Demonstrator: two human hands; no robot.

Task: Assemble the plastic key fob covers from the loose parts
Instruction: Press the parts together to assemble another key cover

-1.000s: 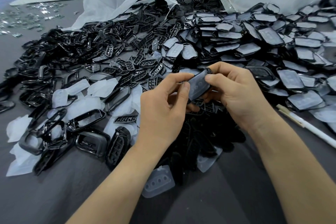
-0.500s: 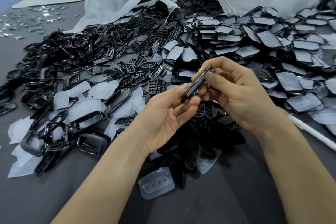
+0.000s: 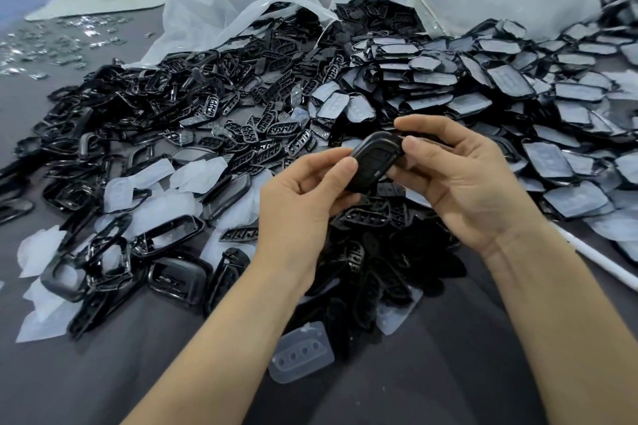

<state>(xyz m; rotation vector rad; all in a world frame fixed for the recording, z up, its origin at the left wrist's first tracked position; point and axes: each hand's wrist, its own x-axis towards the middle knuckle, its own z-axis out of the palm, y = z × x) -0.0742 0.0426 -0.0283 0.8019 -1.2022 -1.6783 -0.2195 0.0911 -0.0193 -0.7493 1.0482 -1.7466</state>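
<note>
A black key fob cover (image 3: 374, 162) is held in mid-air between both hands, its dark outer face turned toward me. My left hand (image 3: 303, 203) pinches its lower left end with thumb and fingers. My right hand (image 3: 462, 183) grips its upper right end, thumb on the front. Behind and around them spreads a big heap of loose black frames and button grids (image 3: 221, 107). Black shells lined with clear inserts (image 3: 511, 97) fill the right side. Black bezels (image 3: 169, 235) and milky film pieces (image 3: 155, 207) lie at the left.
Two opened clear plastic bags (image 3: 241, 0) sit behind the heaps. A clear button pad (image 3: 303, 352) lies on the grey table near my left forearm. A white rod (image 3: 600, 255) lies at the right. Small shiny metal bits (image 3: 51, 41) are scattered far left.
The cover has been turned from edge-on, with its clear-lined side earlier showing, so its black outer face is toward me. My left hand went from palm-up under it to pinching its end.
</note>
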